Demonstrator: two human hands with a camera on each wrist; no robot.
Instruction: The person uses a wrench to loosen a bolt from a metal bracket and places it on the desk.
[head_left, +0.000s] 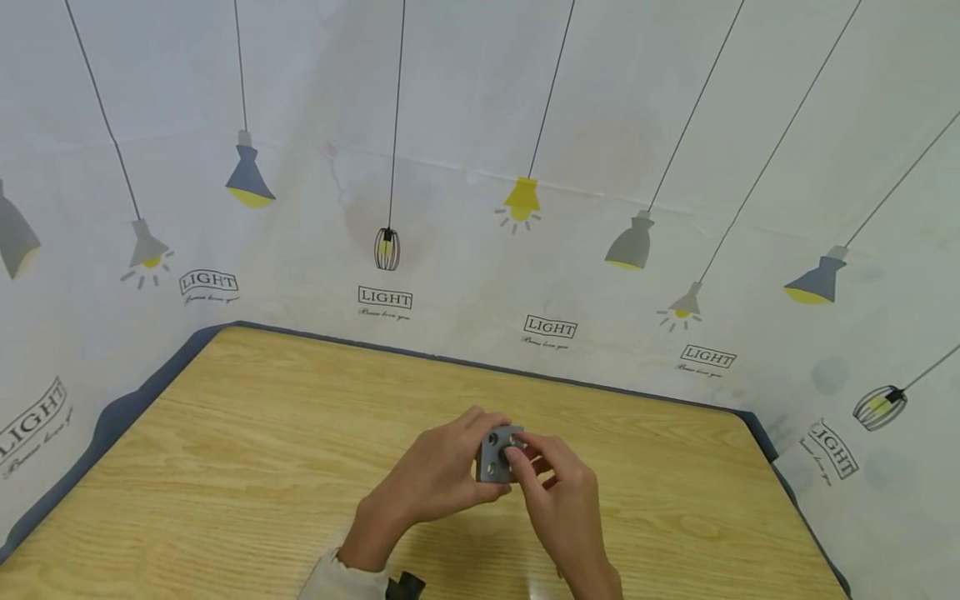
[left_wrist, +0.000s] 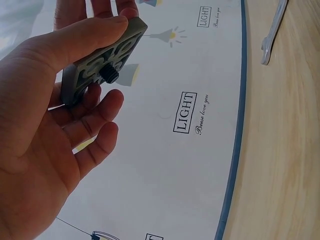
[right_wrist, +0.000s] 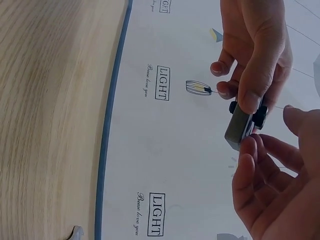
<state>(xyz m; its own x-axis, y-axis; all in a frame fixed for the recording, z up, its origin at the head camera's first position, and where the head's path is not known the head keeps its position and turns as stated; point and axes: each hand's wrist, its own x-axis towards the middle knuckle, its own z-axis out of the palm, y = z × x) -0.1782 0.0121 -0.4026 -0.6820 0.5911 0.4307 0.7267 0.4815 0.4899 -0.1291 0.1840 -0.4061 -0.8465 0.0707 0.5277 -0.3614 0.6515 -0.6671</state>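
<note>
Both hands hold a small grey square plate point(head_left: 495, 458) with holes just above the wooden table point(head_left: 262, 433). My left hand point(head_left: 474, 454) grips it by the edges, thumb on one side and fingers behind. In the left wrist view the plate point(left_wrist: 95, 62) is ribbed underneath and a black screw point(left_wrist: 111, 76) sticks out of it. My right hand point(head_left: 525, 457) pinches the screw's head on the plate's face. The right wrist view shows the plate point(right_wrist: 239, 127) edge-on with the black screw point(right_wrist: 260, 117) through it.
A white flat wrench point(left_wrist: 272, 30) lies on the table near its dark blue edge point(left_wrist: 235, 150). A white cloth printed with lamps and the word LIGHT point(head_left: 525, 250) walls in the table at the back and sides.
</note>
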